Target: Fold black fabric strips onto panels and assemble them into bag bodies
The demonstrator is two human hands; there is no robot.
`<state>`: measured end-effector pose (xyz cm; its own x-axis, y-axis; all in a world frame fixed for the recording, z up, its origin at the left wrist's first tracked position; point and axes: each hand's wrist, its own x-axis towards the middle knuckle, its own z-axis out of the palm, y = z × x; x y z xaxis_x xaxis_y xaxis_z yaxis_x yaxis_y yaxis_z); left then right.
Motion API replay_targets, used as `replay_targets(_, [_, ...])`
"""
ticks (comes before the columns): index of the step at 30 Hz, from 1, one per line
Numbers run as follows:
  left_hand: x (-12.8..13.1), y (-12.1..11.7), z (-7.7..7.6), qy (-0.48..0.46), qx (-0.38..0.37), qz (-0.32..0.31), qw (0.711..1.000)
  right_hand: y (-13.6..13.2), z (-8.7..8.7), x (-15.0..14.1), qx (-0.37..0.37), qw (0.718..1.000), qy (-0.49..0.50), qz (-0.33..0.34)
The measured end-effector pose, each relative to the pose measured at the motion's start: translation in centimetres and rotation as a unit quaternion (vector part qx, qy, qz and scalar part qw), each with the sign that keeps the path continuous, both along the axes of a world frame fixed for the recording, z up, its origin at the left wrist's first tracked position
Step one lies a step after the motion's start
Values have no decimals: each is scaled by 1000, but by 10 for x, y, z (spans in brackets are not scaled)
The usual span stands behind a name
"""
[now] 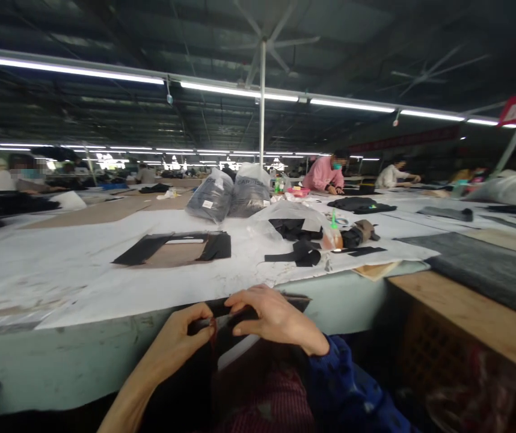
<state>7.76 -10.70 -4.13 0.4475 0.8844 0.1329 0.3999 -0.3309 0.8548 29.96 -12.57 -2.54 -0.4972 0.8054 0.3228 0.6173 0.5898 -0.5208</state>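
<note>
A dark fabric piece (231, 343) with a white strip (238, 351) on it lies over my lap, against the table's near edge. My left hand (188, 334) is closed in a pinch on its edge, thumb against forefinger, with a bit of dark red showing at the fingertips. Just to the right, my right hand (273, 316) arches over the same piece, its thumb and forefinger apart; its other fingertips are partly hidden. On the table ahead lies a flat brown panel (174, 254) with black side pieces and a white strip.
The white-covered table (82, 282) holds bagged dark goods (210, 195), black fabric scraps (301, 254) and a bottle with a green nozzle (334, 231). At right stands a wooden-topped surface (465, 313) with grey cloth (497, 264). A person in pink (323, 174) works across the table.
</note>
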Motion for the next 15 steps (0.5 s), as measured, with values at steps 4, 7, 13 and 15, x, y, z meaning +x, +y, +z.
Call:
replay_targets(4, [-29, 2, 1, -54, -60, 16, 997, -2, 1, 32, 13, 994, -69, -87])
replay_targets(7, [-48, 4, 5, -123, -101, 55, 986, 4, -2, 53, 14, 993, -54, -100])
replay_targets(13, [-61, 20, 21, -196, -134, 58, 970, 26, 13, 60, -24, 997, 44, -51])
replay_targets(15, [-63, 23, 27, -202, -126, 67, 969, 37, 23, 64, -42, 993, 104, -34])
